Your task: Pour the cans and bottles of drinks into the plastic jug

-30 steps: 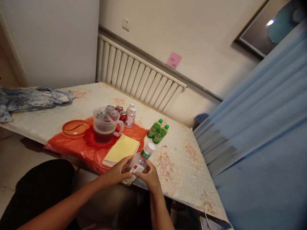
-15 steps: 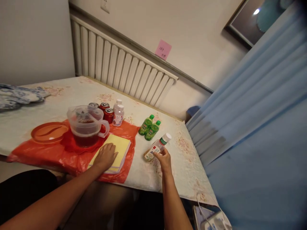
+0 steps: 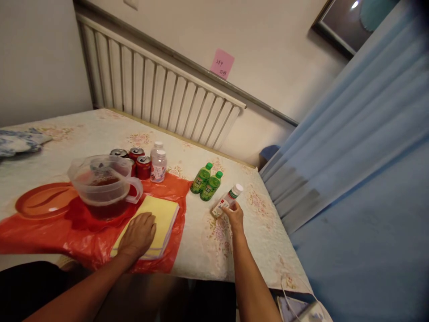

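Observation:
My right hand grips a clear bottle with a white cap and a pale label, tilted to the right close to the tablecloth. Whether its base touches the cloth I cannot tell. Just left of it, two green drink bottles stand side by side. My left hand lies flat, palm down, on a stack of folded yellow cloths. Behind that hand is a clear plastic jug with dark liquid inside, its handle pointing right.
Several drink cans and two white-capped bottles stand behind the jug. An orange lid lies left on a red plastic sheet. A blue curtain hangs right; a radiator lines the wall.
My right hand has carried the clear bottle slightly away from me and to the right, nearer the green bottles' level. My left hand stays on the cloths. The view has shifted a little.

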Action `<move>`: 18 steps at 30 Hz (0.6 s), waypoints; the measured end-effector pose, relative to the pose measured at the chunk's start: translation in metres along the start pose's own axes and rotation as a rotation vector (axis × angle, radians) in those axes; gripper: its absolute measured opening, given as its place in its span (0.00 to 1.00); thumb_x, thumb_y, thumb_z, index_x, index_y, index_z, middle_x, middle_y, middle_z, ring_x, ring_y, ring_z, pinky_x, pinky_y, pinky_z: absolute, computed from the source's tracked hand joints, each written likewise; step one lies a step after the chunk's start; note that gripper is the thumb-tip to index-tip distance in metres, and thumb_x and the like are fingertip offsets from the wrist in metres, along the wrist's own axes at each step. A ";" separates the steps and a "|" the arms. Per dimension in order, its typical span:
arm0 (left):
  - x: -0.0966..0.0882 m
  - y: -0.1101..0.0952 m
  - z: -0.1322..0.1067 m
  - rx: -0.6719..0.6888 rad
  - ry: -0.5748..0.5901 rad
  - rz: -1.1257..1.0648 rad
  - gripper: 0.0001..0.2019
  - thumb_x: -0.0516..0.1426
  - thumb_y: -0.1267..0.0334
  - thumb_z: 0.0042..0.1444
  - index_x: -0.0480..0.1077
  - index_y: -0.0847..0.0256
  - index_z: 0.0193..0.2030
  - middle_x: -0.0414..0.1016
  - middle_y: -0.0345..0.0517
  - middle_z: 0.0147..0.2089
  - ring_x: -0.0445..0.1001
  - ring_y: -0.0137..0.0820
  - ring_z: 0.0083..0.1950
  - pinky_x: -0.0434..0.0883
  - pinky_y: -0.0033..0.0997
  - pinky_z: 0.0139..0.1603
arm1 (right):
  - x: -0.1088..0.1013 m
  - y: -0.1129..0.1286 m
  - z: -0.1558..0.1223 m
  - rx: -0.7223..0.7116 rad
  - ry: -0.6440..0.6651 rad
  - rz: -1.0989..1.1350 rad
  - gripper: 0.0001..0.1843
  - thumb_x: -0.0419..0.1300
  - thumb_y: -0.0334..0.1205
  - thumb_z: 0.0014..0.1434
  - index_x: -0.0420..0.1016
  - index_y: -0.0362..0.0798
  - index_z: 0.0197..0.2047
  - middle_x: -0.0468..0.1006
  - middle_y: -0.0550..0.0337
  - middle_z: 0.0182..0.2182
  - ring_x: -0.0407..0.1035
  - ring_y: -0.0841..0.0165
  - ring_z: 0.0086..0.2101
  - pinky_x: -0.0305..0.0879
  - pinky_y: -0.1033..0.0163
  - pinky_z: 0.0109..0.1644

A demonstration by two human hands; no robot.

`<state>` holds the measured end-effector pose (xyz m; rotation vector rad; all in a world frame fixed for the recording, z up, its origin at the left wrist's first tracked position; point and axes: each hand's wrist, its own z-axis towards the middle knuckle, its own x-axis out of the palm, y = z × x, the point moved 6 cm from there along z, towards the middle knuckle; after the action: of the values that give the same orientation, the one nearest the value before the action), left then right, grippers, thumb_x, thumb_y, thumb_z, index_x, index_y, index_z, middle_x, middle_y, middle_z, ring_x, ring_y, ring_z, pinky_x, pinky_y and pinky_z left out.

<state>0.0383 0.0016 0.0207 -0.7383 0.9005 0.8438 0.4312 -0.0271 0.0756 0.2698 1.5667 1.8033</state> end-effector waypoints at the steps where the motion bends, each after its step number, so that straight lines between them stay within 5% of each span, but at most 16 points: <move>1: 0.000 0.000 0.000 0.001 0.001 0.000 0.14 0.49 0.63 0.63 0.73 0.64 0.48 0.74 0.59 0.54 0.70 0.47 0.57 0.67 0.46 0.57 | 0.001 -0.003 0.005 -0.001 -0.009 -0.004 0.28 0.70 0.45 0.38 0.76 0.46 0.45 0.82 0.56 0.38 0.74 0.60 0.38 0.69 0.58 0.44; 11: -0.002 0.001 0.000 -0.010 0.001 -0.036 0.16 0.48 0.62 0.63 0.73 0.64 0.49 0.75 0.60 0.54 0.71 0.48 0.57 0.68 0.49 0.58 | 0.017 -0.014 0.048 -0.038 -0.050 -0.021 0.29 0.68 0.46 0.38 0.75 0.46 0.46 0.81 0.56 0.40 0.73 0.60 0.39 0.68 0.57 0.46; 18: 0.003 0.004 -0.002 -0.016 0.000 -0.060 0.16 0.49 0.62 0.62 0.72 0.64 0.51 0.74 0.60 0.56 0.70 0.48 0.58 0.67 0.51 0.58 | 0.030 -0.027 0.049 -0.011 -0.036 -0.006 0.25 0.67 0.46 0.39 0.76 0.46 0.42 0.82 0.57 0.37 0.73 0.62 0.35 0.69 0.59 0.42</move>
<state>0.0355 0.0027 0.0170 -0.7756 0.8682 0.7995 0.4478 0.0297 0.0538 0.2913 1.5307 1.7925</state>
